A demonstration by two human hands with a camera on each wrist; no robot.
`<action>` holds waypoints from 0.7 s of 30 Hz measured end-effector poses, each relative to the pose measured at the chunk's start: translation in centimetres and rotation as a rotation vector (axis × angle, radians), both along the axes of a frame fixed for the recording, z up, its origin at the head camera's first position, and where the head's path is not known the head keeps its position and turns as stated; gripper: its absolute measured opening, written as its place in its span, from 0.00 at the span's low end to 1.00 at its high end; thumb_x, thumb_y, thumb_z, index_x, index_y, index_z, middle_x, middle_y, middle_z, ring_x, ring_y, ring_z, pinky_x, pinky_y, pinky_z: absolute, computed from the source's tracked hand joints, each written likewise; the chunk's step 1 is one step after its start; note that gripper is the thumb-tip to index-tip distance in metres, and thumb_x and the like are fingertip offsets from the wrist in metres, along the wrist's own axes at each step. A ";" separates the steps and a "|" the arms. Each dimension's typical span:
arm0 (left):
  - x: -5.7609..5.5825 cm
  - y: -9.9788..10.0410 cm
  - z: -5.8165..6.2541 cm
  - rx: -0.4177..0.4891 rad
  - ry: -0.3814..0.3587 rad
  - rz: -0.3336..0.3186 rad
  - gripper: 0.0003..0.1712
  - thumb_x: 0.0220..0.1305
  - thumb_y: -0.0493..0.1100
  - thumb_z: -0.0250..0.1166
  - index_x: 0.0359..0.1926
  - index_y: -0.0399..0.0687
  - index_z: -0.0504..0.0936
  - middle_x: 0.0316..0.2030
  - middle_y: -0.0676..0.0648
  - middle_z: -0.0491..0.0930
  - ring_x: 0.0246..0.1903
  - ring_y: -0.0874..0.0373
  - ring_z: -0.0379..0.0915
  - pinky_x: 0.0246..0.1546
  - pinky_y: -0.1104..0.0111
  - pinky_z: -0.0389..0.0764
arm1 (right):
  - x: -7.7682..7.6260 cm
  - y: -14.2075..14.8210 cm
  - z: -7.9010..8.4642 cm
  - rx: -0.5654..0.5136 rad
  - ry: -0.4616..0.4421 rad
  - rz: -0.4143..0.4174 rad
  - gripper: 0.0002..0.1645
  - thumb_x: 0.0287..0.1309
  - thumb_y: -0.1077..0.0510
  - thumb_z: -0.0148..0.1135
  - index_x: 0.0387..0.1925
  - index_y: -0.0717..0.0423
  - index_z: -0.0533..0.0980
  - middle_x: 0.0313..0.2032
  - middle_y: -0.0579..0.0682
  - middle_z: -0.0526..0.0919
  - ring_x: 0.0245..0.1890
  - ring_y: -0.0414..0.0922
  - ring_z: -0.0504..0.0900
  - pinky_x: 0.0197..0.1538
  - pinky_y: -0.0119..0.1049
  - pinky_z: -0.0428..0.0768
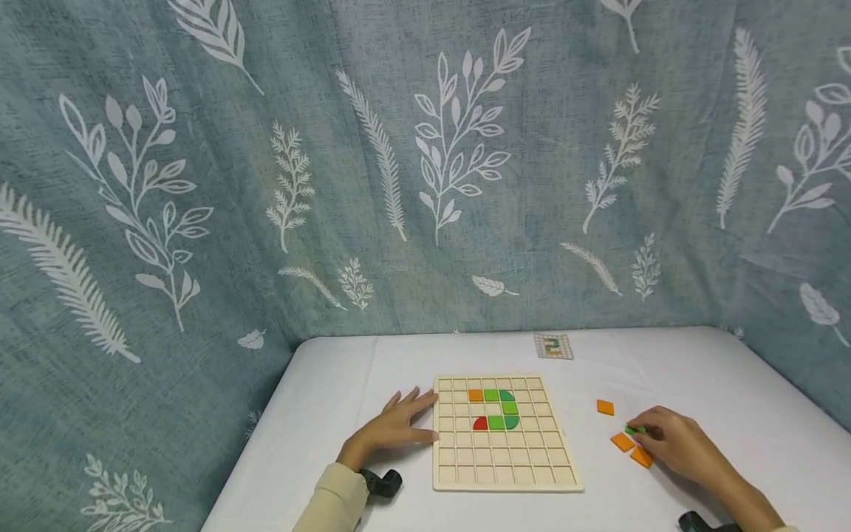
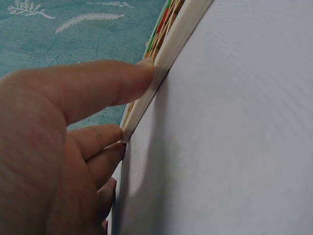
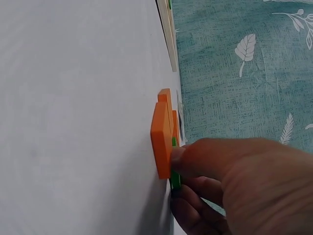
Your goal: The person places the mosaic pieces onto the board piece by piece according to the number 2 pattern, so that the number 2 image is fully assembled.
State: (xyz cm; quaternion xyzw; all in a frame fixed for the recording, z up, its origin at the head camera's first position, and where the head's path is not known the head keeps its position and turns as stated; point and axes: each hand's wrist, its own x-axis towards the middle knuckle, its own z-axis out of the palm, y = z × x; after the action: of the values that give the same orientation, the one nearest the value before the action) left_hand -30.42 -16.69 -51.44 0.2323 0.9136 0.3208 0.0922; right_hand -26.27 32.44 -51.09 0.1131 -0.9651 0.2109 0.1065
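A person's right hand (image 1: 678, 440) is pinching a small, flat green tile (image 1: 636, 429) just beside two square orange tiles (image 1: 622, 442) on a white worktop (image 1: 399, 510), right of a square, pale wooden grid board (image 1: 499, 476). The left hand (image 1: 395, 427), fingers extended and grasping nothing, is touching the board's left edge. Red, orange and green inlaid pieces (image 1: 491, 395) are filling several grid cells.

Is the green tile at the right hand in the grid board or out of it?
Out. The right hand pinches the green tile beside loose orange tiles, with white table showing between them and the grid board.
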 end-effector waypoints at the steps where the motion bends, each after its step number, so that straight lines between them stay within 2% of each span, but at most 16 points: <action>1: 0.0 0.0 0.0 0.001 -0.001 0.000 0.48 0.59 0.60 0.68 0.76 0.50 0.62 0.77 0.48 0.58 0.79 0.46 0.43 0.79 0.48 0.34 | 0.0 0.0 0.0 -0.002 -0.001 -0.004 0.10 0.50 0.65 0.73 0.37 0.55 0.86 0.37 0.48 0.85 0.34 0.39 0.79 0.33 0.35 0.82; 7: -0.1 0.0 -0.2 -0.001 -0.004 0.003 0.48 0.58 0.60 0.68 0.76 0.51 0.62 0.77 0.49 0.58 0.79 0.47 0.43 0.79 0.47 0.35 | 0.0 0.0 0.1 -0.025 -0.017 -0.019 0.10 0.50 0.65 0.73 0.38 0.57 0.86 0.37 0.50 0.86 0.36 0.45 0.83 0.36 0.42 0.85; 13: -0.2 0.0 -0.3 -0.005 -0.008 0.008 0.48 0.58 0.60 0.68 0.76 0.52 0.62 0.77 0.49 0.58 0.79 0.47 0.43 0.79 0.48 0.34 | 0.2 -0.2 0.4 -0.060 -0.042 -0.038 0.10 0.52 0.63 0.72 0.39 0.59 0.85 0.38 0.53 0.86 0.37 0.48 0.85 0.38 0.44 0.86; 16: -0.2 0.0 -0.4 -0.005 -0.007 0.011 0.48 0.58 0.61 0.68 0.76 0.52 0.62 0.77 0.50 0.58 0.79 0.47 0.43 0.79 0.48 0.34 | 0.2 -0.4 0.6 -0.064 -0.052 -0.045 0.10 0.53 0.62 0.72 0.39 0.59 0.85 0.38 0.53 0.86 0.36 0.46 0.84 0.36 0.41 0.86; 21: -0.2 0.0 -0.2 -0.005 -0.005 0.006 0.48 0.58 0.60 0.68 0.76 0.52 0.62 0.77 0.49 0.59 0.79 0.47 0.43 0.79 0.48 0.34 | 0.2 -0.7 0.8 -0.061 -0.036 -0.039 0.10 0.53 0.61 0.73 0.39 0.56 0.86 0.37 0.50 0.86 0.32 0.36 0.78 0.31 0.30 0.80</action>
State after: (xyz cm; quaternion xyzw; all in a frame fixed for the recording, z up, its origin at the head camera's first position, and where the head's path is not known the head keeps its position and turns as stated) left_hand -30.63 -16.68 -51.68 0.2283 0.9148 0.3195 0.0940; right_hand -26.05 31.73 -50.27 0.0870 -0.9621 0.2399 0.0964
